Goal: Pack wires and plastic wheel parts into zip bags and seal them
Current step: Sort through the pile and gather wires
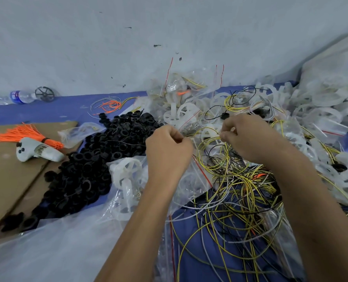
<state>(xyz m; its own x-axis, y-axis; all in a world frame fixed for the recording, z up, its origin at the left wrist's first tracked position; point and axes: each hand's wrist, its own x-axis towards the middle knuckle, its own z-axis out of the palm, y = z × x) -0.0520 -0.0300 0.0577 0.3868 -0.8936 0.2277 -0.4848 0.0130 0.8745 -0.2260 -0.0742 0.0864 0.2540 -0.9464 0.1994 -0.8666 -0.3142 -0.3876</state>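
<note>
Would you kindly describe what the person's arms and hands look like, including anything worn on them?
Both arms are bare as far as the frame shows: no sleeves, gloves, watch, rings or bands are visible. The left hand and right hand are seen from the back. No markings show on either forearm.

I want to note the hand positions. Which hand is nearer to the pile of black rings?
Left. The left hand is just right of the pile of black rings, almost at its edge. The right hand is farther right, over the wires.
</note>
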